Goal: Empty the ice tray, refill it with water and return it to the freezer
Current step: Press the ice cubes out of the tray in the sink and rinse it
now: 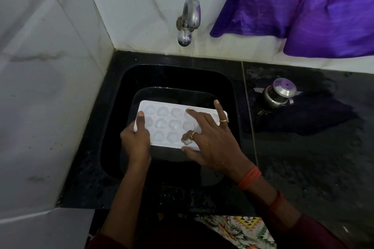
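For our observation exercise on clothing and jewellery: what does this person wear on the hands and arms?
The right hand bears two gold rings; orange-red thread bands circle its wrist and forearm. The left hand shows no jewellery. Dark maroon sleeves show on both arms at the picture's bottom edge.

Ice tray [162,123] between left hand [136,141] and right hand [211,141], over sink [172,76]

One wide-angle view from the person's head, close above a black sink [172,76], looking steeply down and forward. It faces a tiled wall [141,6] with a tap [189,18] at top centre. The left hand [135,139] and right hand [210,139] sit mid-frame, arms entering from the bottom edge.
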Demonstrator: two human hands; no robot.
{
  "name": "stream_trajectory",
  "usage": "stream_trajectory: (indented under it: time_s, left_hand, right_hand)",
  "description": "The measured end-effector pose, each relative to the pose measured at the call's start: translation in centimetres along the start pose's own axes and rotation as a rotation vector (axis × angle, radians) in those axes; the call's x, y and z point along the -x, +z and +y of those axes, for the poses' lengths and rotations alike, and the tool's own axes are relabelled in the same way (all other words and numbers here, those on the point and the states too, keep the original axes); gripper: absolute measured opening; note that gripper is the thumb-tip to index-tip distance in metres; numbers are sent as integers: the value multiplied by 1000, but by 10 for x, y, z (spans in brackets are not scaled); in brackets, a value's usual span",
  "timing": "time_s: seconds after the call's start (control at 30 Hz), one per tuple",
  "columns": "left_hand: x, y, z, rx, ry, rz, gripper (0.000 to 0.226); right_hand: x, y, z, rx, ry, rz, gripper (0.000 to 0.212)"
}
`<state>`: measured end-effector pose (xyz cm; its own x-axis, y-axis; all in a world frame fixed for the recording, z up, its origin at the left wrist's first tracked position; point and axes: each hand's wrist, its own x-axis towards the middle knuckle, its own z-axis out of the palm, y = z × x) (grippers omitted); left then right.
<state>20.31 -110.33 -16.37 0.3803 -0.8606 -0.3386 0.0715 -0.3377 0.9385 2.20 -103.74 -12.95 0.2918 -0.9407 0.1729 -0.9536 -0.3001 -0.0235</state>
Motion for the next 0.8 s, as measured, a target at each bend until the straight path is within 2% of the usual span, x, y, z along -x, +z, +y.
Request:
stream_trajectory:
  time_s: [0.17, 0.33, 0.8]
  left_hand:
    - [-3, -1, -1, -7, -2, -1, 38]
    - [-2, -2, -1, -3, -3, 12, 46]
    - [-4, -3, 1, -9, 1, 1, 49]
  right_hand:
    - [0, -1, 0, 39, -4, -21, 35]
    - [0, -3, 0, 63, -10, -25, 29]
    - [-3, -3, 5, 70, -59, -77, 39]
